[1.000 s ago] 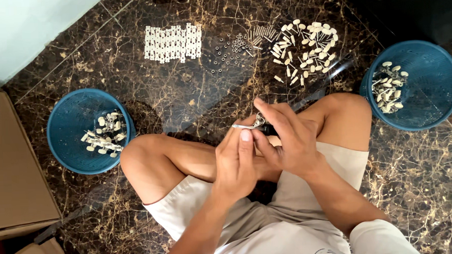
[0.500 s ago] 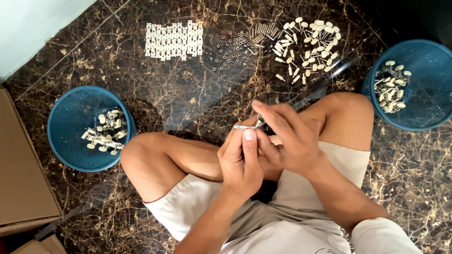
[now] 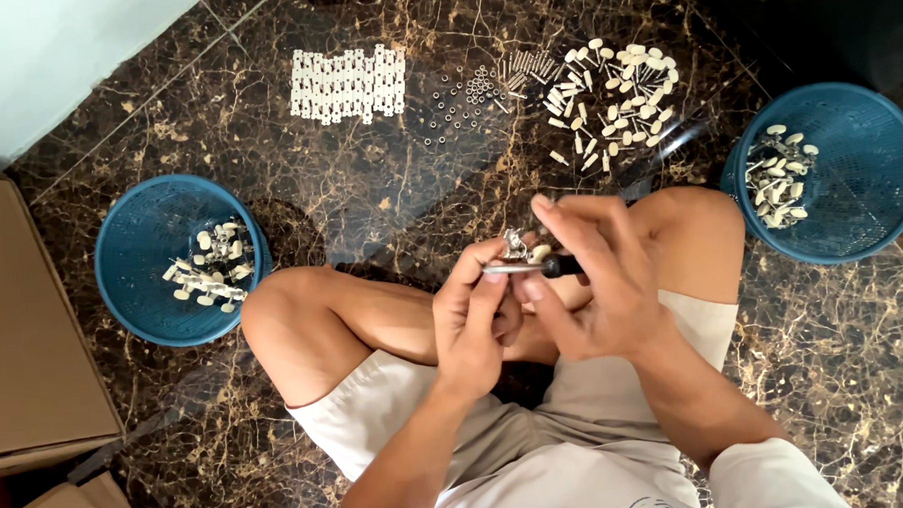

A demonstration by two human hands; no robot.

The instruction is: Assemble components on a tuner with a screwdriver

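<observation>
I sit cross-legged on a dark marble floor. My left hand (image 3: pixel 474 318) pinches a small metal and cream part (image 3: pixel 517 247) above my lap. My right hand (image 3: pixel 597 279) grips a screwdriver (image 3: pixel 532 267) with a black handle, its metal shaft lying level and its tip against that part. The two hands touch each other in front of my knees. On the floor ahead lie a pile of loose cream parts (image 3: pixel 616 98), a patch of small metal washers and screws (image 3: pixel 476 93) and a neat block of white pieces (image 3: pixel 348 84).
A blue mesh basket (image 3: pixel 153 294) with several cream parts stands at my left knee. Another blue basket (image 3: pixel 861 220) with similar parts stands at my right. Cardboard boxes (image 3: pixel 29 329) sit at the left edge, and a pale wall (image 3: pixel 54 48) at the top left.
The hands stay together over the lap, with only slight shifts of the fingers around the part and screwdriver. Baskets and floor parts have not moved.
</observation>
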